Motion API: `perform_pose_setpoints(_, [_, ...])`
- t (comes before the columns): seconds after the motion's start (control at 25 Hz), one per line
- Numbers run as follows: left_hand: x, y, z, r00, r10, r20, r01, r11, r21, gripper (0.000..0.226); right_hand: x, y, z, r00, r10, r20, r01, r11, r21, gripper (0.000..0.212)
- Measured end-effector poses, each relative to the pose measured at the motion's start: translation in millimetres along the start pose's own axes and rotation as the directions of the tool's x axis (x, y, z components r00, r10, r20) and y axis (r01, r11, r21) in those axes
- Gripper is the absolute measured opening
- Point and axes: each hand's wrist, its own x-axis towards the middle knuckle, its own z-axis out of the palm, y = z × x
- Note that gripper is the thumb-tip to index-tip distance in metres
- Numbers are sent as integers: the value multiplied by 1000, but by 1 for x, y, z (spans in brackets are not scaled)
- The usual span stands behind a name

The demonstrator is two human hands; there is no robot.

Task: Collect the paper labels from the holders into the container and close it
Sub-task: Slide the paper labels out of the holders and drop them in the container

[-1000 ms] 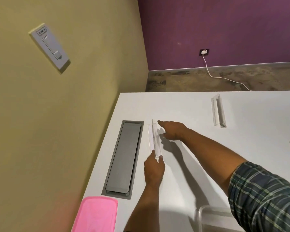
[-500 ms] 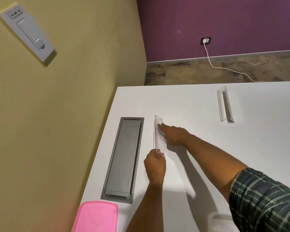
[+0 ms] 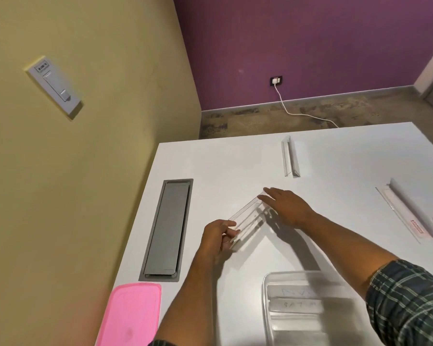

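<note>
White table (image 3: 335,151), both hands on clear holder (image 3: 248,218)

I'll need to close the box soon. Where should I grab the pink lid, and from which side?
Take the pink lid by its long right edge, coming from the right with the left hand. It lies flat by the table's left edge, so that side is open and nearest the container.

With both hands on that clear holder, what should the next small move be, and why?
Probably slide the paper label out of the clear holder. The left hand pinches its near end, the right hand rests on its far end, and the open container with labels already inside sits just below, its pink lid off.
</note>
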Motion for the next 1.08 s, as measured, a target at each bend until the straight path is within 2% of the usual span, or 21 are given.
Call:
perform_pose_setpoints(0.12, [-17, -9, 6, 983, -62, 175, 68, 997, -33, 27, -62, 15, -12, 999, -21, -33, 23, 996, 86, 71])
perform_pose_setpoints(0.28, [-46, -15, 24, 965, -147, 216, 152, 988, -5, 15, -132, 25, -23, 989, -77, -125, 99, 978, 184, 61])
perform_pose_setpoints(0.36, [-56, -19, 29, 958, -189, 215, 168, 979, 113, 18, -160, 28, -27, 986, -110, -123, 134, 967, 216, 62])
perform_pose_setpoints(0.44, [-67, -26, 37, 957, -197, 214, 115, 933, 340, 24, -189, 30, -27, 983, -149, -104, 171, 954, 245, 63])
perform_pose_setpoints(0.56, [-80, -35, 55, 963, -96, 251, -100, 739, 666, 22, -222, 25, -22, 981, -189, -38, 192, 943, 270, 55])
perform_pose_setpoints(0.64, [-87, -39, 67, 958, -8, 287, -220, 619, 754, 17, -236, 21, -17, 987, -161, -5, 155, 939, 307, 46])
perform_pose_setpoints(0.68, [-89, -40, 70, 954, 12, 299, -245, 606, 757, 28, -242, 21, -13, 991, -137, -2, 130, 936, 327, 45])
perform_pose_setpoints(0.76, [-93, -41, 74, 938, -31, 346, -266, 576, 773, 44, -252, 21, -5, 995, -99, -2, 94, 933, 348, 47])
perform_pose_setpoints(0.8, [-95, -43, 75, 922, -84, 378, -281, 528, 802, 47, -257, 21, -1, 996, -94, -1, 89, 936, 341, 50])
perform_pose_setpoints(0.96, [-100, -59, 80, 864, -240, 443, -382, 263, 886, 23, -270, 14, 17, 993, -109, 49, 93, 961, 260, 68])
perform_pose_setpoints(1.08, [-101, -76, 88, 859, -277, 431, -437, 44, 898, 18, -275, 1, 26, 985, -116, 131, 93, 981, 170, 67])
